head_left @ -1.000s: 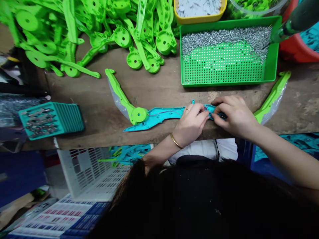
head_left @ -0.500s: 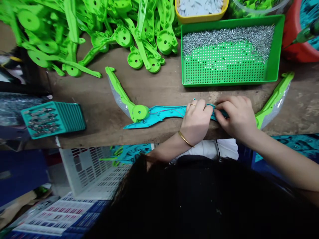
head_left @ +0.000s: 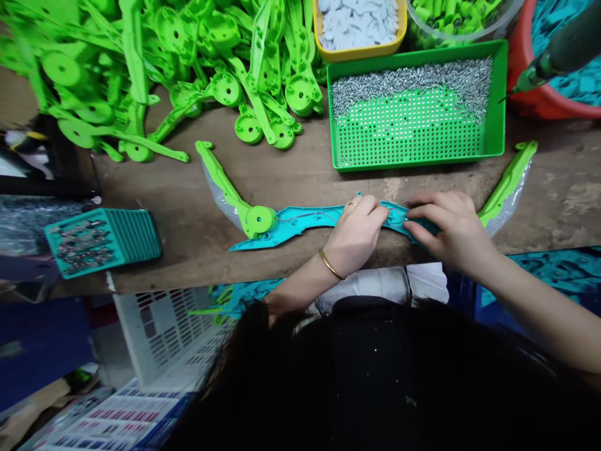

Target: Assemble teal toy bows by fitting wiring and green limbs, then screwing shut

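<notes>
Curved blue piece (head_left: pixel 310 217) on the tabletop (head_left: pixel 305 172), centre of frame.
Head view: the left hand (head_left: pixel 359 230) grips it, fingers drawn together; the right hand (head_left: pixel 451 227), fingers slightly parted, is over its right part, any hold there hard to tell.

Bare left hand (head_left: pixel 359 232), gold-coloured bangle (head_left: pixel 331 265) at wrist: palm down, fingers curled; bare right hand (head_left: pixel 453 228) apart from it: fingers bent, thumb tip near index tip; both bare forearms (head_left: pixel 535 300) angled inward
</notes>
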Available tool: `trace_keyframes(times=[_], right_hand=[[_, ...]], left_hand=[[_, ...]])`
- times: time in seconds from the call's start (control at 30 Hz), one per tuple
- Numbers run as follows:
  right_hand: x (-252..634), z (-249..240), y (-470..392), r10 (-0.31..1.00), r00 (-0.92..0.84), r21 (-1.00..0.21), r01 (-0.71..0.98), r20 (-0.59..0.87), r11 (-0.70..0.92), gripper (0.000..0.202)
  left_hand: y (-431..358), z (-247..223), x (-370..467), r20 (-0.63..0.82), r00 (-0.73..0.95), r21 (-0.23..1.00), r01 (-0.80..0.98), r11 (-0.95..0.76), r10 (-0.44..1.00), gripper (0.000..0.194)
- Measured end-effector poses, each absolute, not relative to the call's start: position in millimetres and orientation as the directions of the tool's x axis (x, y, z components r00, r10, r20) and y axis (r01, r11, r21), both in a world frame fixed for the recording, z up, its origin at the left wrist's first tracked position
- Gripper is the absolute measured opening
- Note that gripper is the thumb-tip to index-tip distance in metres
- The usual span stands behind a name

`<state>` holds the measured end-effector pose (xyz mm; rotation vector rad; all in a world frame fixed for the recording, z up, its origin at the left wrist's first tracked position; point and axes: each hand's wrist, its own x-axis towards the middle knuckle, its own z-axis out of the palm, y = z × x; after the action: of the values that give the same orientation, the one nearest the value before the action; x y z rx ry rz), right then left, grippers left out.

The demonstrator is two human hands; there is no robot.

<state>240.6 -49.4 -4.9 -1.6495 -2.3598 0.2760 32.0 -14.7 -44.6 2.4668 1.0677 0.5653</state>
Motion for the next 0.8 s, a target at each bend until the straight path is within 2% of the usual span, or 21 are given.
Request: trace_keyframes(times=[0.13, 0.33, 0.5, 0.57, 0.67, 0.8], right_hand=[[235, -5, -48, 0.897, -0.418, -0.172, 0.882, 0.143, 0.438, 0.019], [231, -7, -41, 0.861, -0.476, -0.206, 0.837, 0.181, 0.507, 0.027], [227, -12, -35, 0.815, -0.561, -0.124, 0.807, 0.146, 0.577, 0.025], [226, -12, -35, 0.811, -0.573, -0.084, 0.808, 0.119, 0.583, 0.025], [226, -11, -36, 0.812, -0.577, -0.051, 0.811, 0.093, 0.582, 0.027], [224, -11, -35, 0.812, -0.571, -0.079, 0.81, 0.121, 0.581, 0.026]], left_hand=[[-18, -47, 30, 0.296, 0.617, 0.423, 0.6, -0.679, 0.729, 0.03], [-21, -48, 29, 0.398, 0.541, 0.346, 0.66, -0.667, 0.741, 0.023], [-21, -47, 27, 0.508, 0.478, 0.31, 0.675, -0.67, 0.717, 0.017], [-24, -46, 24, 0.521, 0.474, 0.324, 0.659, -0.678, 0.71, 0.014], [-32, -44, 15, 0.467, 0.447, 0.388, 0.672, -0.631, 0.763, 0.016], [-42, -45, 5, 0.371, 0.403, 0.492, 0.679, -0.545, 0.837, 0.018]])
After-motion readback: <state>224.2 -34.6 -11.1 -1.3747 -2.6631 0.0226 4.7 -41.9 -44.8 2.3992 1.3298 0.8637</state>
